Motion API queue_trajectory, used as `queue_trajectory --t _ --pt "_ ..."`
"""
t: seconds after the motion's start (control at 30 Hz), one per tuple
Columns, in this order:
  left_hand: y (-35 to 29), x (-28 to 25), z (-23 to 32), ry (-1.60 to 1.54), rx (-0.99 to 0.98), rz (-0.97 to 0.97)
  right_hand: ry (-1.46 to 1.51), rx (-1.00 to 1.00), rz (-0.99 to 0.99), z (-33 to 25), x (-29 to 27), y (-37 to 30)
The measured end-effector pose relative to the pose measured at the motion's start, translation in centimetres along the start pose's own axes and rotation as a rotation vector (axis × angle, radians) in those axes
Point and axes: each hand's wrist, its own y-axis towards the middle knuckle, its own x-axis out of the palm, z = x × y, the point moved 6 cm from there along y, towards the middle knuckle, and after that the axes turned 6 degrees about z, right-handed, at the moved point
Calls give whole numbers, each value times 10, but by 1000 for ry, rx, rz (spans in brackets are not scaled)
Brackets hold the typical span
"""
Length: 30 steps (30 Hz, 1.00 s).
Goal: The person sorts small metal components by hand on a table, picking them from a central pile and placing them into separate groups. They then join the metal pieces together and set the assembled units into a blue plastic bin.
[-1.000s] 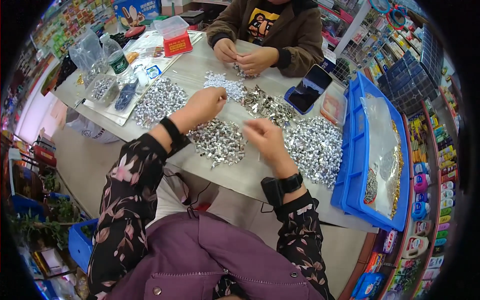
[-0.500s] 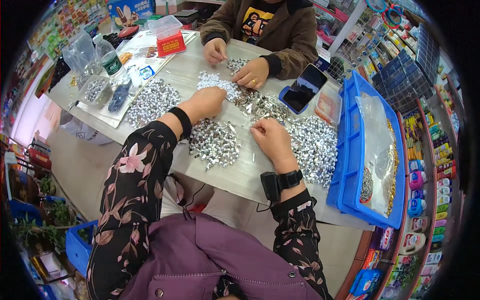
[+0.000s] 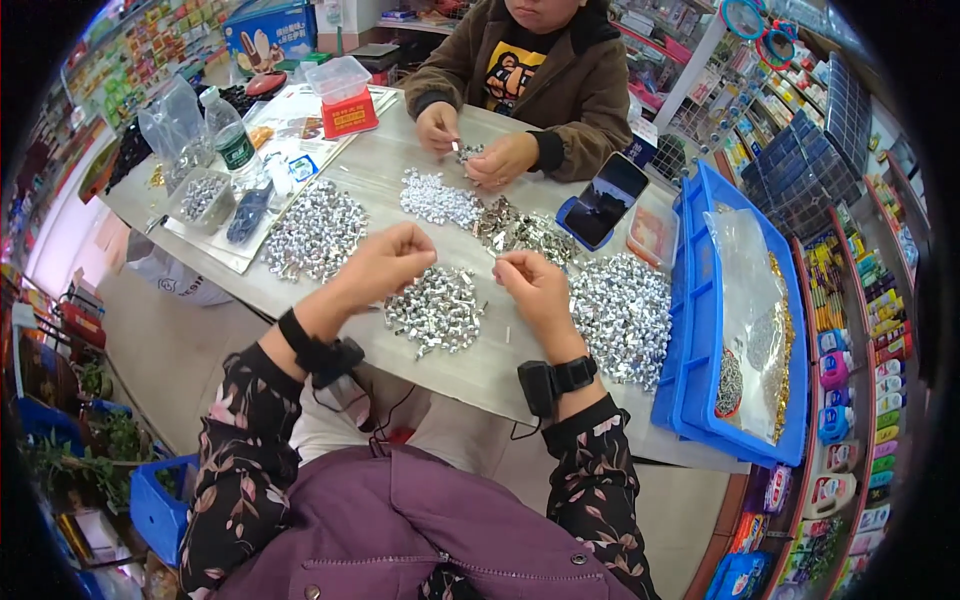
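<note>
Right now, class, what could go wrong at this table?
The left hand is close to the near silver pile: a brush might scatter its small pieces. The right hand shows between that pile and the right-hand silver pile, so a slip could mix them.

Between the left hand (image 3: 390, 262) and the right hand (image 3: 537, 288), a gap is left open over the table (image 3: 463, 246). Beyond, it is bounded by the white pile (image 3: 440, 200) and the metal pieces (image 3: 527, 231); nearer, by the middle pile (image 3: 435, 312). Rightward, passage is obstructed by the silver heap (image 3: 620, 320) and the blue tray (image 3: 690, 310).
</note>
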Motion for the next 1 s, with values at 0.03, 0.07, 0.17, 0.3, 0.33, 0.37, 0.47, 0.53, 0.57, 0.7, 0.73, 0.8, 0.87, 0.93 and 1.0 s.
queue_trajectory --t 0.03,0.07,0.17,0.3,0.33,0.37,0.47,0.53,0.57,0.7,0.73,0.8,0.87,0.93,1.0 --pt "-7 4 -6 -169 -49 4 205 53 -64 -4 5 -3" --pt "-13 9 -13 -339 -97 8 409 107 -130 -9 11 -8" --pt "-21 26 -26 -595 -182 21 641 177 -300 -17 27 -22" --pt "-28 39 -33 -782 -221 24 635 147 -478 -26 44 -36" --pt "-29 41 -34 -781 -206 22 600 100 -458 -25 44 -36" --pt "-29 41 -34 -779 -191 19 566 52 -435 -26 44 -35" --pt "-30 41 -34 -741 -196 49 589 141 -384 -22 43 -34" --pt "-30 42 -34 -725 -199 65 599 186 -361 -20 43 -34" --pt "-30 43 -33 -734 -202 61 594 152 -359 -22 42 -34" --pt "-30 44 -35 -748 -198 66 582 88 -361 -24 44 -34" --pt "-29 44 -36 -736 -191 73 584 90 -359 -25 44 -34" --pt "-29 45 -40 -728 -181 86 583 92 -365 -25 46 -35" --pt "-31 40 -30 -391 46 184 580 41 -343 -31 48 -37" --pt "-35 39 -20 -219 155 231 580 16 -332 -36 47 -37" --pt "-37 39 -15 -114 180 250 592 121 -311 -35 46 -36"
